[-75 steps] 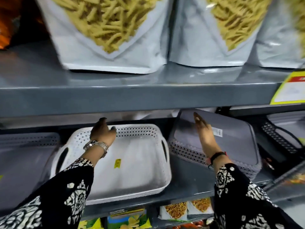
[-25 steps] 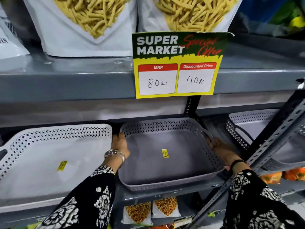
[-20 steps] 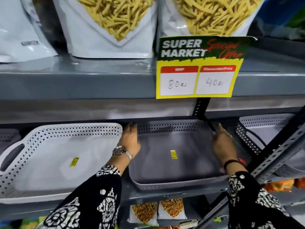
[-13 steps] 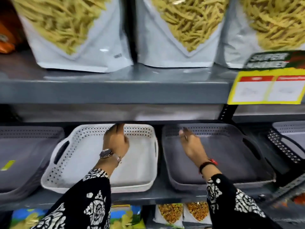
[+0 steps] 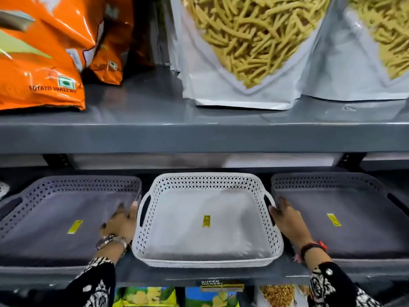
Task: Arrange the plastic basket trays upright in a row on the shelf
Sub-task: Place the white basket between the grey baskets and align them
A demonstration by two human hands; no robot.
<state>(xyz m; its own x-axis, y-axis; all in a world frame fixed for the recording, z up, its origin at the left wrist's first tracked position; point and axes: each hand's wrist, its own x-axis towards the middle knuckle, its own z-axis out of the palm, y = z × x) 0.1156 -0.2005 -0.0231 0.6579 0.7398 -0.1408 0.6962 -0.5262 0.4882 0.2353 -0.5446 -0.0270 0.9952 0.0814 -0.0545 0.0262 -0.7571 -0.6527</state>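
Observation:
Three perforated plastic basket trays lean back side by side on the grey shelf (image 5: 141,274). A white tray (image 5: 205,242) is in the middle, with a grey tray (image 5: 51,235) to its left and a second grey tray (image 5: 354,235) to its right. Each carries a small yellow sticker. My left hand (image 5: 120,224) is at the white tray's left handle slot, blurred, its fingers against the tray's side. My right hand (image 5: 285,220) rests on the white tray's right handle side. Whether the fingers hook into the slots I cannot tell.
The upper shelf (image 5: 199,134) overhangs the trays, leaving little headroom. On it stand orange snack bags (image 5: 39,63) at left and white pouches of yellow sticks (image 5: 245,52) at centre and right. Snack packs (image 5: 146,296) sit on the shelf below. A dark upright bracket (image 5: 349,159) stands at right.
The view has swung left, so the white tray is now central. My hands left the top rims of the white and right grey trays and now flank the white tray at its handles.

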